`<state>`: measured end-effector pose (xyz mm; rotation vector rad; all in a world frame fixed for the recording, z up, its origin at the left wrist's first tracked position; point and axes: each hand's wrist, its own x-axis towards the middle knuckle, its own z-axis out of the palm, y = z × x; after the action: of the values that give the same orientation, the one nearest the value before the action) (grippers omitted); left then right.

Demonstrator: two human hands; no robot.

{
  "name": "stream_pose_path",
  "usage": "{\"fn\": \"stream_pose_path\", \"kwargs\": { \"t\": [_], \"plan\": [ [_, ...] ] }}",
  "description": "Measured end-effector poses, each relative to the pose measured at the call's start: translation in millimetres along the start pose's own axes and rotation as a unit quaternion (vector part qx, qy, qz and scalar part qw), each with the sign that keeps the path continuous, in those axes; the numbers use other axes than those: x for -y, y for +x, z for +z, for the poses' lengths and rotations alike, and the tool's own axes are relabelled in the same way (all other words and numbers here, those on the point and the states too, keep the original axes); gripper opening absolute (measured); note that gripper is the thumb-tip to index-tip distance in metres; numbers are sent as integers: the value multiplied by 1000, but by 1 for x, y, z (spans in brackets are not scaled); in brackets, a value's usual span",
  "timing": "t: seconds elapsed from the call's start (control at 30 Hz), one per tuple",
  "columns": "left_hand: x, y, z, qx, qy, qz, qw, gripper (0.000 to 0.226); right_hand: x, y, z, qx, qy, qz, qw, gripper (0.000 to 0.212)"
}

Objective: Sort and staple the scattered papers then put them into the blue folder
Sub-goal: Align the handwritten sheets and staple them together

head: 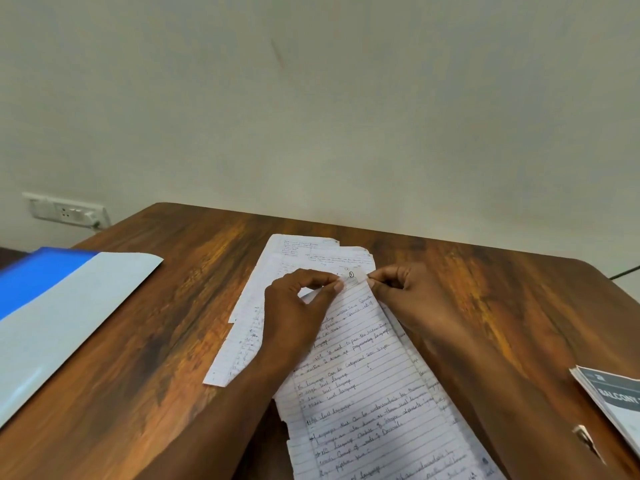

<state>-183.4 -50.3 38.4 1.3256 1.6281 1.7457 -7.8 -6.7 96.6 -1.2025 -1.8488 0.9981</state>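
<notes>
The blue folder [45, 299] runs off the left edge; the booklet [613, 400] off the right.

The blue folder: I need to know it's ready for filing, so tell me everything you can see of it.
The blue folder lies open and flat at the left edge of the wooden table, partly cut off by the frame. Its bright blue cover shows at the far left; a pale grey-white inner flap or sheet, smooth and slightly glossy, covers most of it. No loose papers rest on the visible part and neither hand touches it.
</notes>
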Motion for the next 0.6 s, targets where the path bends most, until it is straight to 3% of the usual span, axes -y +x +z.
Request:
{"fn": "stream_pose_path", "kwargs": {
  "t": [0.4, 0.6],
  "plan": [
    [3, -3, 1, -27, -17, 4, 999, 17, -3, 1, 9, 24, -6, 10, 1000, 15],
    [5, -3, 4, -27, -18, -7, 999, 20, -4, -1, 19, 12, -87, 0, 996, 9]
  ]
}}
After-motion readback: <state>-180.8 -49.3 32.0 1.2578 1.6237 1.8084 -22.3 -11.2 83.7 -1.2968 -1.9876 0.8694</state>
